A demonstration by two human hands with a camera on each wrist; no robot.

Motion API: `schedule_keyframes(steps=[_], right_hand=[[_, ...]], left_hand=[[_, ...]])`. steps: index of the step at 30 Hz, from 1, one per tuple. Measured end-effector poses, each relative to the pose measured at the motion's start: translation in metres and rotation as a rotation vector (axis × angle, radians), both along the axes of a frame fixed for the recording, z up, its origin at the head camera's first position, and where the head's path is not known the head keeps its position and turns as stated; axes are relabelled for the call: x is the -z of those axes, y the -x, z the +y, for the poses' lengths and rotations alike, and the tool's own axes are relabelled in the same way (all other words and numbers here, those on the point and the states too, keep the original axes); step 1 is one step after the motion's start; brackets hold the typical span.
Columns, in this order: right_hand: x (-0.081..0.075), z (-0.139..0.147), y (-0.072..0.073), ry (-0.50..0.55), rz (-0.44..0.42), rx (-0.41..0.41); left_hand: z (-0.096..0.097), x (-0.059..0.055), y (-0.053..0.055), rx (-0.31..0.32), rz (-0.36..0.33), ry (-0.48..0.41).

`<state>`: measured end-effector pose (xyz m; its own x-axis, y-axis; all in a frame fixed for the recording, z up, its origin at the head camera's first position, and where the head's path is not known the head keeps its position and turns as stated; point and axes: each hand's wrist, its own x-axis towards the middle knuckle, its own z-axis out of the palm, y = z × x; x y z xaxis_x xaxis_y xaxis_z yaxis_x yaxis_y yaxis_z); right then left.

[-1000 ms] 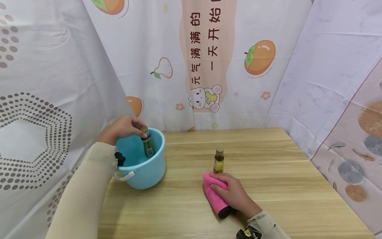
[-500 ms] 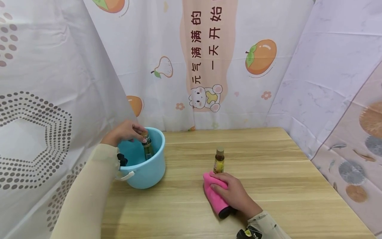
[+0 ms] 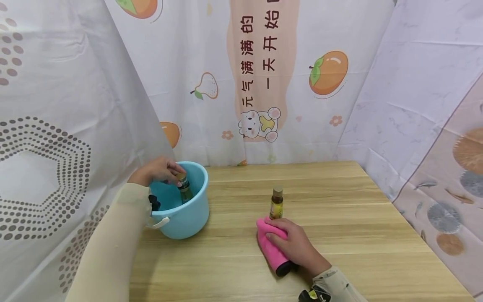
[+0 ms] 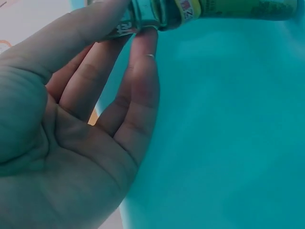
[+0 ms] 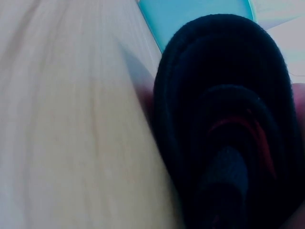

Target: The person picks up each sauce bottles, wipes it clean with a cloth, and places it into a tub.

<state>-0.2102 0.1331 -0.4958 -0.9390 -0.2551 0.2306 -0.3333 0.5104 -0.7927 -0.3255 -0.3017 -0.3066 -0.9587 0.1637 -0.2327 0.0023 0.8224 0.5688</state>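
Inside the light blue bucket [image 3: 188, 220], a green-labelled glass bottle [image 3: 185, 191] leans slightly. My left hand [image 3: 160, 172] pinches it by the top with thumb and fingertips. The left wrist view shows the bottle [image 4: 238, 8] along the upper edge, its cap partly behind the thumb. On the table my right hand [image 3: 296, 243] grips a rolled pink cloth [image 3: 268, 245] with a black edge. In the right wrist view that black edge [image 5: 214, 28] shows as nested folds. Just beyond the cloth stands a small brown bottle [image 3: 277, 204] with a yellow label; its base is hidden.
The bucket stands at the left of the wood-grain table [image 3: 234, 235], its white handle [image 3: 158, 223] hanging down in front. A printed curtain [image 3: 211, 126] hangs behind the table, with more patterned cloth at both sides.
My left hand has lowered the green-labelled bottle deeper into the bucket, so less of it shows above the rim. The right hand, pink cloth and brown bottle have stayed in place.
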Motion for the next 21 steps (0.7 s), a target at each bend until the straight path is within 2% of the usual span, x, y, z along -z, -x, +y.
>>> schedule_keyframes(steps=[8,16,21], right_hand=[[-0.001,0.0,0.0,0.011,-0.018,-0.018],[-0.003,0.0,-0.001,0.001,-0.012,-0.018],[-0.004,0.0,-0.002,0.004,-0.006,-0.021]], left_hand=[[-0.006,0.004,0.002,-0.004,-0.021,0.001],[-0.011,0.008,0.009,-0.042,-0.04,-0.005],[-0.006,0.006,0.008,-0.016,-0.013,0.058]])
